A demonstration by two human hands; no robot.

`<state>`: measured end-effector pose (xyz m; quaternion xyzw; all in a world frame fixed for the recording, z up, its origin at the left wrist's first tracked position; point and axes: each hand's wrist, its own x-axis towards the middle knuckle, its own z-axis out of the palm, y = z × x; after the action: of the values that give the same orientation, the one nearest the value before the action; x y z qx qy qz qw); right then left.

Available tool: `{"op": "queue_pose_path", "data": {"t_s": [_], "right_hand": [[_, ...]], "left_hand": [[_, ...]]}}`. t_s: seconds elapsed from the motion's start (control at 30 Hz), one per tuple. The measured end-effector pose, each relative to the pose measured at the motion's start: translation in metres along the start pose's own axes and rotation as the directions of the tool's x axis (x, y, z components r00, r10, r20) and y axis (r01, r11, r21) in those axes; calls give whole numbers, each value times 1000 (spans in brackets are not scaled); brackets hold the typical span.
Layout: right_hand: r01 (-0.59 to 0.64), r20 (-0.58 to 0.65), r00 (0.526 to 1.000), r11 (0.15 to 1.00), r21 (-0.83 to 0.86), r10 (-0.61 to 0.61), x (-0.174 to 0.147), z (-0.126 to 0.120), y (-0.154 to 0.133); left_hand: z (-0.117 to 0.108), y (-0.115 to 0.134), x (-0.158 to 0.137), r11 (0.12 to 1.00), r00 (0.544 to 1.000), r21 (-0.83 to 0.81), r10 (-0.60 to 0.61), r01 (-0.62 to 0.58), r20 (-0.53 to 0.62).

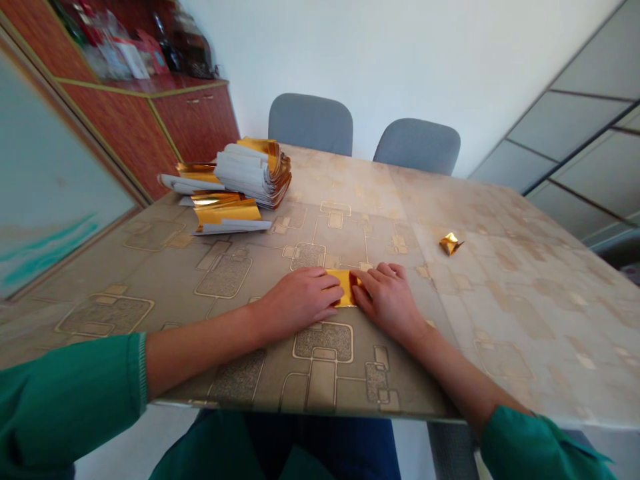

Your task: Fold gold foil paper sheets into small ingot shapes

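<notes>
A small folded piece of gold foil paper (343, 291) lies on the patterned tablecloth in front of me, between my two hands. My left hand (306, 297) rests over its left end, fingers together and pressed down on it; the thumb is mostly hidden. At the right end, my right hand (389, 299) has its thumb and index finger closed on the paper's edge, where a fold stands slightly raised. Off to the right sits a folded gold foil shape (451, 244) with pointed ends, apart from both hands.
Stacks of gold-and-white foil paper (247, 175) lie at the table's far left, with a smaller folded bundle (227, 212) in front. Two grey chairs (311, 123) stand behind the table (500, 300). A wooden cabinet (195, 117) with bottles and bags is at the back left.
</notes>
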<state>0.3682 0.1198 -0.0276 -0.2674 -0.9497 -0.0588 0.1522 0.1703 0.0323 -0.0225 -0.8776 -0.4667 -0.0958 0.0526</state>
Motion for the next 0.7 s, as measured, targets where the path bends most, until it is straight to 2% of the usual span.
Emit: {"op": "queue_pose_path", "data": {"t_s": [0.2, 0.33, 0.47, 0.53, 0.7], "right_hand": [[-36, 33, 999, 999, 16, 36, 0, -6, 5], [-54, -10, 998, 995, 80, 55, -4, -13, 9], [92, 5, 995, 958, 270, -97, -6, -18, 4], [135, 33, 988, 947, 293, -152, -6, -16, 0], [139, -8, 990, 956, 257, -142, -9, -11, -7]], "left_hand": [[1, 3, 2, 996, 1000, 89, -1, 2, -4], [5, 3, 1, 992, 998, 128, 26, -19, -52], [6, 2, 0, 990, 997, 139, 29, -19, -69], [6, 2, 0, 991, 997, 134, 24, -15, -68], [7, 2, -5, 994, 994, 112, 28, -16, -109]]}}
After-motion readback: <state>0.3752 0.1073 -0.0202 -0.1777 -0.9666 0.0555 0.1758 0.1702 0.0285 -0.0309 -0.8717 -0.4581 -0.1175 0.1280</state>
